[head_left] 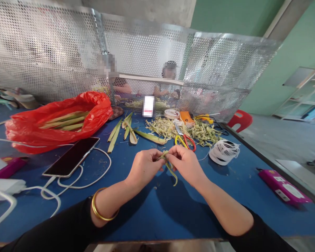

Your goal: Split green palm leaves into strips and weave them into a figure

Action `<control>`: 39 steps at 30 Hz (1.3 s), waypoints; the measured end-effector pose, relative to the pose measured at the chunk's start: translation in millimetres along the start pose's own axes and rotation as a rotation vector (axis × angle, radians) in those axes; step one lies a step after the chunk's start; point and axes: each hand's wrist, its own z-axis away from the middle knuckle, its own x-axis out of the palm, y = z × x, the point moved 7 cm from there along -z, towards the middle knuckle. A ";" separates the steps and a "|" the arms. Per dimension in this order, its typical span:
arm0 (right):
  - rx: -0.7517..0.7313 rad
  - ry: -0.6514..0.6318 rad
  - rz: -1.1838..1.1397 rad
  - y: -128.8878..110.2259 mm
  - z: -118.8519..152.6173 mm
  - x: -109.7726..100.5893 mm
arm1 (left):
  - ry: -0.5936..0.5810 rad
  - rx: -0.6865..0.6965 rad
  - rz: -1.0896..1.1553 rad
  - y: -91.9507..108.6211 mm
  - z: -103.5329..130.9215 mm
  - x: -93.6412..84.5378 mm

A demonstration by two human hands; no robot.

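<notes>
My left hand [146,165] and my right hand [185,161] meet over the middle of the blue table, both closed in a pinch on one green leaf strip [171,169]. Its loose end curls down between them. Just beyond my right hand lie scissors [185,137] with one red and one yellow handle. Behind these are a heap of pale shredded strips [161,126] and a heap of greener, twisted pieces [206,133]. Several long green leaf husks [123,129] lie farther back, left of centre. A spool of white cord [224,152] stands to the right.
On the left, a red plastic bag [23,126] holds more husks, near a phone [72,157] with white cables [105,168]. A purple box [283,187] lies at right. Perforated metal panels [147,45] stand behind the table, with people beyond. A red chair [243,120] is past the edge.
</notes>
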 end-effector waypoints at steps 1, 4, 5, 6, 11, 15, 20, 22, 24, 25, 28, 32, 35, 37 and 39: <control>-0.009 -0.009 -0.058 -0.8 0.0 0.7 | -0.006 0.004 0.004 0.5 -0.1 0.2; -0.031 -0.067 -0.151 -4.2 0.1 3.0 | -0.044 0.018 0.031 0.3 -0.1 2.3; -0.035 -0.084 -0.139 -5.1 0.2 3.1 | -0.060 0.020 0.031 -0.2 0.2 3.3; -0.034 -0.090 -0.112 -5.6 0.3 2.6 | -0.074 0.019 0.025 -0.9 0.6 4.3; 0.030 -0.044 -0.099 -6.1 0.4 -3.1 | -0.145 -0.018 -0.022 -1.7 4.7 9.2; 0.117 -0.025 -0.241 -3.8 0.9 -4.0 | -0.218 -0.012 0.000 2.8 6.9 13.2; 0.095 0.047 -0.317 0.5 -2.4 -8.7 | -0.370 -0.091 0.099 1.5 10.2 24.0; 0.062 0.076 -0.357 1.3 -4.4 -11.1 | -0.427 -0.108 0.121 1.6 12.0 28.0; 0.062 0.106 -0.391 3.4 -5.9 -13.9 | -0.472 -0.128 0.151 1.4 13.2 30.4; 0.071 0.127 -0.402 4.8 -6.5 -15.8 | -0.490 -0.137 0.172 1.5 13.4 31.2; 0.117 0.195 -0.443 9.3 -7.1 -22.2 | -0.530 -0.154 0.246 3.5 12.8 31.8; 0.166 0.257 -0.582 14.2 -6.8 -26.2 | -0.517 -0.171 0.270 7.6 10.9 29.2; 0.168 0.305 -0.659 15.1 -6.3 -27.3 | -0.488 -0.195 0.293 11.5 10.5 26.5; 0.175 0.320 -0.665 15.0 -6.0 -26.7 | -0.466 -0.233 0.323 11.7 10.7 24.8; 0.199 0.317 -0.659 15.3 -5.5 -24.6 | -0.456 -0.265 0.355 10.0 11.1 24.0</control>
